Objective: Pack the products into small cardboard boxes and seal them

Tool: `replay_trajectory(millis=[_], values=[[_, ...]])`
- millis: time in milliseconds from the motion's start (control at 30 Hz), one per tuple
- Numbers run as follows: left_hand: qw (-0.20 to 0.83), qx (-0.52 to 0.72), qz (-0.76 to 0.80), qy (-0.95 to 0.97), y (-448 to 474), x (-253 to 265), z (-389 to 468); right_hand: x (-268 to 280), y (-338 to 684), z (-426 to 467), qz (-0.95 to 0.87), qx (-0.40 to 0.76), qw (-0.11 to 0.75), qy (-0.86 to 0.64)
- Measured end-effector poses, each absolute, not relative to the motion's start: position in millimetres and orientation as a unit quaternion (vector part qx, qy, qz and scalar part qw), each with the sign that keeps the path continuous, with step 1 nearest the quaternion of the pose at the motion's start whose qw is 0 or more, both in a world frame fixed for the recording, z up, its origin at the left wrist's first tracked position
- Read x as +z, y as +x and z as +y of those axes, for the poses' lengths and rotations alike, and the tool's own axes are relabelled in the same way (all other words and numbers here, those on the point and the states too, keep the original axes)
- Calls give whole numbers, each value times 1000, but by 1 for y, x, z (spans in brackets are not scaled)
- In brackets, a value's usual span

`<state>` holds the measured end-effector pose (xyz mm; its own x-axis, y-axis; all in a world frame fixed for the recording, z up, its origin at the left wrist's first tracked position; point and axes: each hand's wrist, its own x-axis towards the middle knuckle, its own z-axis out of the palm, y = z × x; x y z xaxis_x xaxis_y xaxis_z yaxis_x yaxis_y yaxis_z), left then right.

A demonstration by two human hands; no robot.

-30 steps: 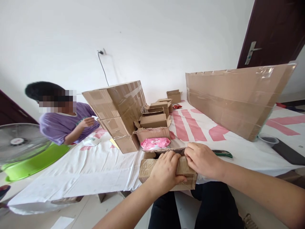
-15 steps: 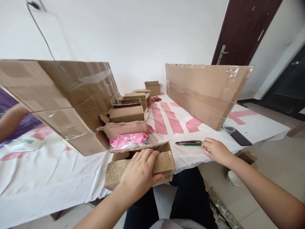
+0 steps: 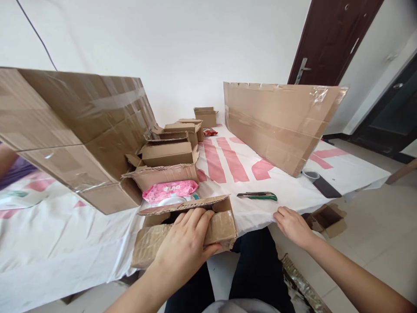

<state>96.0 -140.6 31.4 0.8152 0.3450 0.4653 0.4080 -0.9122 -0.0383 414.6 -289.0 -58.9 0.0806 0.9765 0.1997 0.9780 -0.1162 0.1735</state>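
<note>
My left hand [image 3: 187, 237] grips the near wall of an open cardboard box [image 3: 224, 228] at the table's front edge. Its fingers hook over the rim into the box, and the thumb presses on the outside. What lies inside the box is mostly hidden. My right hand [image 3: 291, 224] is at the table edge, loosely bent with nothing visible in it. A green and black utility knife [image 3: 260, 196] lies on the cloth just beyond my right fingertips, apart from them. Behind the box sits a pink packet [image 3: 171, 190], with a white roll [image 3: 172, 200] partly showing in front of it.
More open boxes [image 3: 167, 154] form a row going back, beside a tall cardboard panel [image 3: 107, 126] on the left. Another panel [image 3: 273, 124] stands at right, near a dark phone-like slab [image 3: 325, 187] and a tape roll [image 3: 312, 174]. A person's arm [image 3: 7, 158] shows far left.
My right hand has come away from the utility knife, down to the table edge. The knife now lies free. My left hand keeps its grip on the box; the view has shifted slightly.
</note>
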Motion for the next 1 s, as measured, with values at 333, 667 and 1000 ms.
replay_trajectory(millis=[333, 667, 1000], values=[[94, -237, -188, -948, 98, 30, -132, -69, 428, -301, -580, 12, 290, -761], [74, -244, -191, -948, 97, 33, -136, -77, 426, -268, -516, 43, 280, -808], [263, -425, -89, -861, 83, 10, -159, -87, 419, -276, -572, -51, 201, -794]])
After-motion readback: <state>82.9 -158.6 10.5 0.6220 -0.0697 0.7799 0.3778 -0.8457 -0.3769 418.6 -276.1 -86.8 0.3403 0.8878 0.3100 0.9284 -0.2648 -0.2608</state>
